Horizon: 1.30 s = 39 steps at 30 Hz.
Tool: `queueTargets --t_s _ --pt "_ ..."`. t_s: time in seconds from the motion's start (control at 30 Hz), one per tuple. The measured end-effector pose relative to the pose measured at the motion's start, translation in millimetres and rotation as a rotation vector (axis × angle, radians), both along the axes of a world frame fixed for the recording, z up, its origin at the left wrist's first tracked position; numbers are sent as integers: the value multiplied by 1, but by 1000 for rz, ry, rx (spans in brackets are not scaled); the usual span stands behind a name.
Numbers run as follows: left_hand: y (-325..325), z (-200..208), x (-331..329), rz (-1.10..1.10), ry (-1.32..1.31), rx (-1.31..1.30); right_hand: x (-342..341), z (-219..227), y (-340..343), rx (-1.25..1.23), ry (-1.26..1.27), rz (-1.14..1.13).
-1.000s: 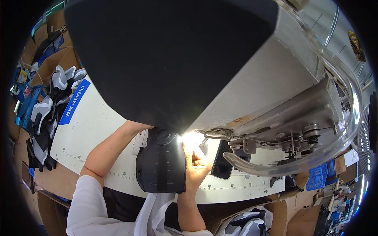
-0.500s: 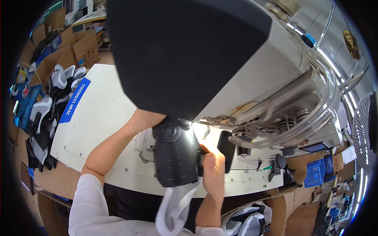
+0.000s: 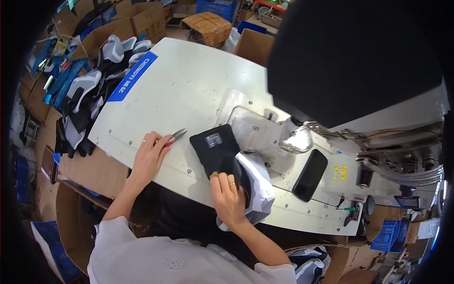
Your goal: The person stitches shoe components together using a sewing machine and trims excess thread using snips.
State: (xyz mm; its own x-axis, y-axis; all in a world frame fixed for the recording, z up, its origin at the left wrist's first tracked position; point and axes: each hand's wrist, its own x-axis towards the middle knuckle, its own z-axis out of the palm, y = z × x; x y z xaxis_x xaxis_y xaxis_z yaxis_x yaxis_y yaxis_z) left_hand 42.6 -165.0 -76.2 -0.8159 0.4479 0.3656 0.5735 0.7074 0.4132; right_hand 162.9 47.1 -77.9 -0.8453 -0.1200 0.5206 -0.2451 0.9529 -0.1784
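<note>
My left hand (image 3: 150,155) rests near the table's front edge, its fingers closed around small red-handled scissors (image 3: 178,134). The pointed metal blades stick out toward the upper right. In my right hand (image 3: 229,196) is a black fabric piece (image 3: 218,147) with a pale printed label, its fingers curled over the near end. A white and grey padded part (image 3: 257,182) of the piece bulges out beside that hand and hangs over the table edge. The fabric lies just left of the sewing machine's work plate (image 3: 255,128).
The sewing machine's dark head (image 3: 350,61) overhangs the white table (image 3: 189,85) at right. A black phone (image 3: 310,175) lies beneath it. More black and grey pieces (image 3: 85,94) are heaped at left, others in a box (image 3: 309,262) at lower right. Cardboard boxes (image 3: 146,21) stand behind.
The view has swung left, away from the machine head. The black piece has come out from under the lit needle area. My left hand has moved off it and now has scissors.
</note>
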Motion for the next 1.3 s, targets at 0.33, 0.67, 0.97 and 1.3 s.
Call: queueTargets --t_s 0.33,0.67,0.97,1.3 --pt "17 22 36 -137 -106 218 3 -8 -3 95 -20 -27" --pt "54 24 16 -158 88 161 7 -8 -3 109 -29 -60" --pt "109 18 -18 -245 71 145 6 -10 -2 58 -11 -63" --pt "25 38 -8 -205 71 501 2 22 -3 -347 134 183"
